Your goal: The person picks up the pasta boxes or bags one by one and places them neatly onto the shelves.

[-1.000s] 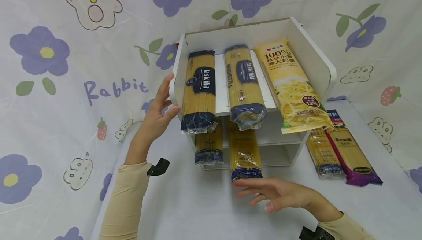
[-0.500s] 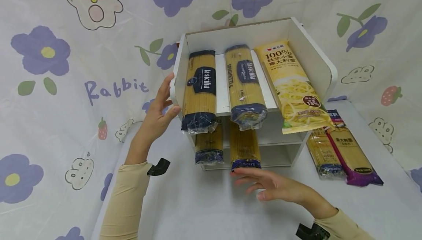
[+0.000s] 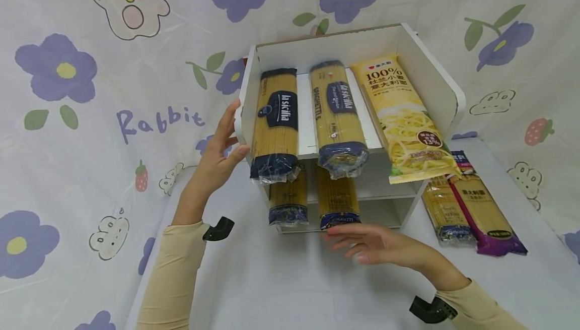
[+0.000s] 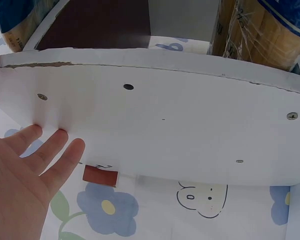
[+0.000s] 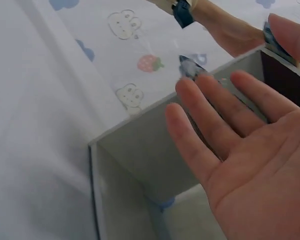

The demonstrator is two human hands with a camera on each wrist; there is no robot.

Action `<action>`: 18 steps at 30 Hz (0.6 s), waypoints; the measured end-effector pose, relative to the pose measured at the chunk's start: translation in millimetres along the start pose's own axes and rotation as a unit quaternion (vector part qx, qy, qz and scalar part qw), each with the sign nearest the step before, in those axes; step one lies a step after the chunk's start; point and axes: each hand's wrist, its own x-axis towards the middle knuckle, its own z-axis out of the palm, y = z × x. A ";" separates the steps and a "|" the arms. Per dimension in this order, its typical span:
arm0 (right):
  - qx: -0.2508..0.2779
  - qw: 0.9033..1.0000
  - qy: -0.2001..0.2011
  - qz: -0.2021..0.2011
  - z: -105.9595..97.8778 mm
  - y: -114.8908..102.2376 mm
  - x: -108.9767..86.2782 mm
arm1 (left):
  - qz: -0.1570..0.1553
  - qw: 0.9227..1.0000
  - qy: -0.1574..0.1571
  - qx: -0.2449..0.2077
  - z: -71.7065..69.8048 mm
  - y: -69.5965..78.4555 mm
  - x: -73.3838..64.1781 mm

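Right hand [image 3: 385, 247]: fingers extended, thumb standing apart, nothing clamped. The fingertips meet the near end of one spaghetti pack [image 3: 337, 194]; the exact contact is hidden in the head view. Left hand [image 3: 216, 161]: fingers spread against the outer left side of the white shelf unit [image 3: 389, 211], thumb at its front edge; the hand is not closed around any pack.

Pack location: middle level of the unit, directly below the top tray, with the near end projecting past the shelf edge. Long axis: front to back, the blue-banded end directed toward the person. One further pack [image 3: 288, 201] lies beside it on the left, roughly parallel.

Pack count: seven. Two are on the middle level. Three are on the top tray: a dark-blue-label pack [image 3: 275, 123], a blue-label pack [image 3: 339, 118] and a yellow pack [image 3: 401, 118], the last slanting with its near end to the right. Two lie on the table [image 3: 254, 289] right of the unit: a clear pack [image 3: 448, 211] and a purple-edged pack [image 3: 487, 206].

The left wrist view alone shows the outer side panel [image 4: 165, 130] with its screw heads [image 4: 292, 116]. The right wrist view alone shows the right palm face-on
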 end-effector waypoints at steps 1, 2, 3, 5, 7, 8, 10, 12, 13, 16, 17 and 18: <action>0.004 1.000 -0.008 -0.013 -2.6 -1.7 -2.0 | 0.002 1.000 0.001 0.000 0.1 -0.2 0.2; 0.011 1.000 -0.014 -0.026 -5.5 -3.6 -4.5 | 0.004 1.000 0.001 0.000 0.1 -0.4 0.2; 0.016 0.999 -0.023 -0.046 -9.0 -5.3 -7.1 | 0.006 1.000 0.001 0.000 0.1 -0.5 0.4; 0.025 0.995 -0.042 -0.086 -16.7 -8.2 -13.6 | 0.009 1.000 0.001 0.000 0.2 -0.6 0.6; 0.026 0.991 -0.056 -0.121 -24.6 -10.0 -22.5 | 0.010 1.000 0.001 0.000 0.2 -0.4 0.4; 0.017 0.989 -0.058 -0.133 -29.1 -10.0 -27.6 | 0.010 1.000 0.000 0.000 0.2 -0.4 0.4; -0.006 0.989 -0.053 -0.138 -37.8 -9.7 -40.3 | 0.010 1.000 0.000 0.000 0.1 -0.3 0.1; -0.030 0.989 -0.050 -0.136 -48.5 -7.9 -54.9 | 0.010 1.000 -0.001 -0.001 -0.1 -0.4 -0.1; -0.038 0.989 -0.050 -0.136 -55.0 -6.5 -62.3 | 0.011 1.000 0.000 -0.002 -0.1 -0.5 -0.1; -0.046 0.989 -0.030 -0.138 -74.4 -2.9 -85.8 | 0.012 1.000 0.001 -0.003 -0.3 -0.7 0.1; -0.036 0.989 -0.017 -0.139 -81.2 -1.7 -93.7 | 0.012 1.000 0.001 -0.003 -0.2 -0.9 0.3; -0.024 0.989 0.001 -0.143 -87.6 -0.6 -101.6 | 0.012 1.000 0.001 -0.003 -0.1 -1.1 0.5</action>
